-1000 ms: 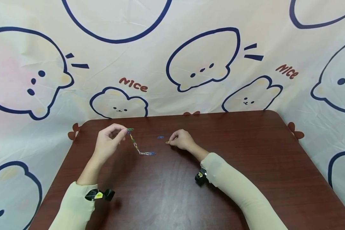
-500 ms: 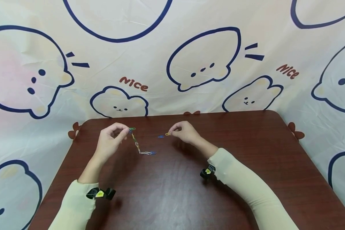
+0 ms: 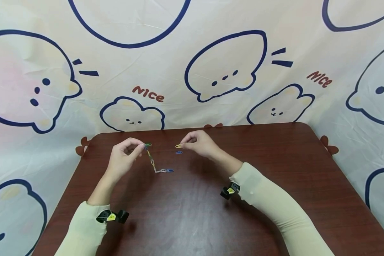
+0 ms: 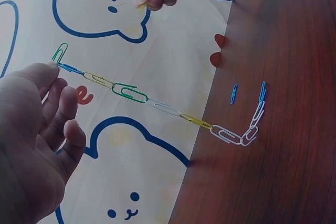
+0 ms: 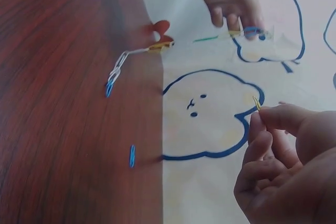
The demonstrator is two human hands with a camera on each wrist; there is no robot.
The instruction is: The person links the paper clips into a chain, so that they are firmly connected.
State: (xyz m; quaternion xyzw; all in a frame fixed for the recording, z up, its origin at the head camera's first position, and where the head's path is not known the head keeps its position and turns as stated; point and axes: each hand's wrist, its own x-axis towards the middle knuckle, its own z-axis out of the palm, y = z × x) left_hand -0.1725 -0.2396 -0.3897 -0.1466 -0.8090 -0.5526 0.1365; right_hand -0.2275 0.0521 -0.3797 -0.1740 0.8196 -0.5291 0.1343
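Note:
My left hand (image 3: 123, 158) pinches the top of a paper clip chain (image 4: 131, 94) between thumb and forefinger. A green paper clip (image 4: 61, 52) sticks out beyond the fingertips, with a blue one right below it. From there the linked clips run down in yellow, green and white, and the lower end, white then blue, lies on the table. To the right, my right hand (image 3: 201, 145) pinches a yellow paper clip (image 3: 178, 146) by one end, apart from the chain. A loose blue paper clip (image 3: 179, 152) lies on the table just below it in the head view.
The dark brown wooden table (image 3: 192, 213) spreads under both arms. Behind it hangs a pale cloth (image 3: 224, 113) printed with cartoon figures, close past the table's far edge. Each wrist wears a small black camera (image 3: 230, 191).
My right hand has risen from the table with the yellow paper clip and moved left toward the chain. The left hand has shifted only slightly right.

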